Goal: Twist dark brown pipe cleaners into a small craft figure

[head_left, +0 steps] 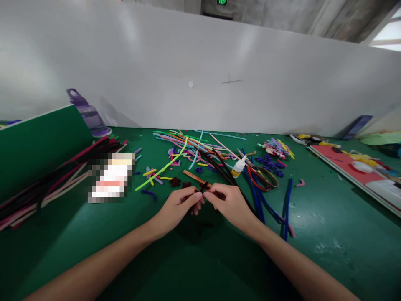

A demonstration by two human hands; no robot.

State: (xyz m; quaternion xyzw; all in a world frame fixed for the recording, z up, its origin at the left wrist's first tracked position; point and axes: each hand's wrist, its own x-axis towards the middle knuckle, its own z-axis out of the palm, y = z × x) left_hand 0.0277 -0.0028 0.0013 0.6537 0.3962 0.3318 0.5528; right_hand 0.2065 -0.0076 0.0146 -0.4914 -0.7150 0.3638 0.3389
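Observation:
Close together above the green table, my left hand (184, 201) and my right hand (228, 200) both pinch a small dark brown pipe cleaner (205, 185), bent into a shape partly hidden by my fingers. Just beyond it lies a flat wooden stick (194, 176). Small brown pipe cleaner flowers (175, 182) rest left of the stick. Long dark brown pipe cleaners (224, 167) run past my right hand, near a small white glue bottle (239, 166) and red-handled scissors (259, 177). A lime green pipe cleaner (163, 169) slants beyond my left hand.
Blue pipe cleaners (257, 200) lie right of my right forearm. Colourful pipe cleaner pieces (275, 148) are piled farther back. A purple bottle (90, 115) and a green board (44, 146) stand left, a red panel (341, 161) lies right. Behind rises a white partition (156, 75).

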